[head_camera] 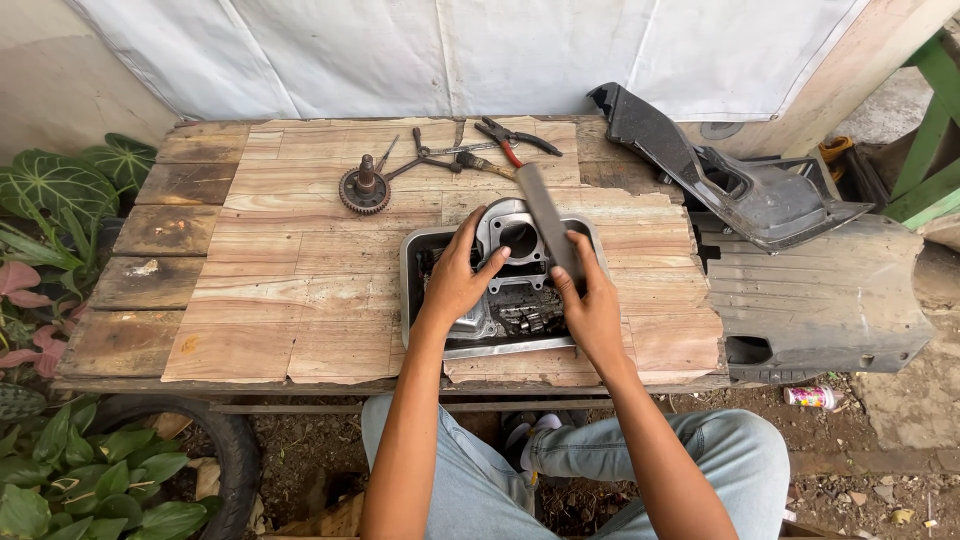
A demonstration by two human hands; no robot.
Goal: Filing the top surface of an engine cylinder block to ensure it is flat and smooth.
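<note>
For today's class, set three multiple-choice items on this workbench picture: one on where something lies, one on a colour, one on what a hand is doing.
1. Where does the toothed gear lie?
A. inside the metal tray
B. on the wooden table, to the left of the tray and farther from the person
C. on the ground

2. What colour are the handles of the pliers?
A. red and black
B. all yellow
C. all blue

3. What is the right hand doing?
A. hanging free of everything
B. resting flat on the plants
C. gripping a flat grey file

Answers: 1 B, the gear sits on bare planks of the table, apart from the metal tray. 2 A, one handle shows red, the other black. 3 C, the fingers close around the file, which lies across the engine cylinder steadied by the left hand.
</note>
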